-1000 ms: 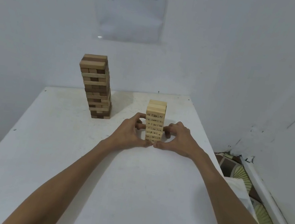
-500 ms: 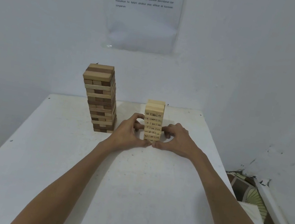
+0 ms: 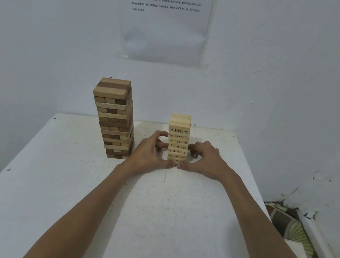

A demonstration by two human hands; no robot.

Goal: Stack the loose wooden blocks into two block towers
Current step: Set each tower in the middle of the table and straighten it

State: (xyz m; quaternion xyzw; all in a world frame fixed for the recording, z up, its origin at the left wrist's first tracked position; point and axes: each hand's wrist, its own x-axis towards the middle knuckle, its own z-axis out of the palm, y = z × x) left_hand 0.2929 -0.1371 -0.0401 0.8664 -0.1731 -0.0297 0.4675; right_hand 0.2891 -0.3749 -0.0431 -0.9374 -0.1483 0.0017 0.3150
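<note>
- Nothing on the table [image 3: 148,226] has moved since half a second ago: left hand [image 3: 149,151] and right hand [image 3: 207,161] stay on the pale tower [image 3: 179,130]. Only the view has tipped up, showing more of the printed sheet [image 3: 166,26].
- Pale tower: smooth light wood, slim oblong blocks with numbered ends, upright mid-table.
- Dark tower [image 3: 113,119]: mixed brown and tan blocks, taller, standing to its left, untouched.
- Both hands cup the pale tower's lower half narrowly, fingers curled against its sides, thumb tips meeting at its base.
</note>
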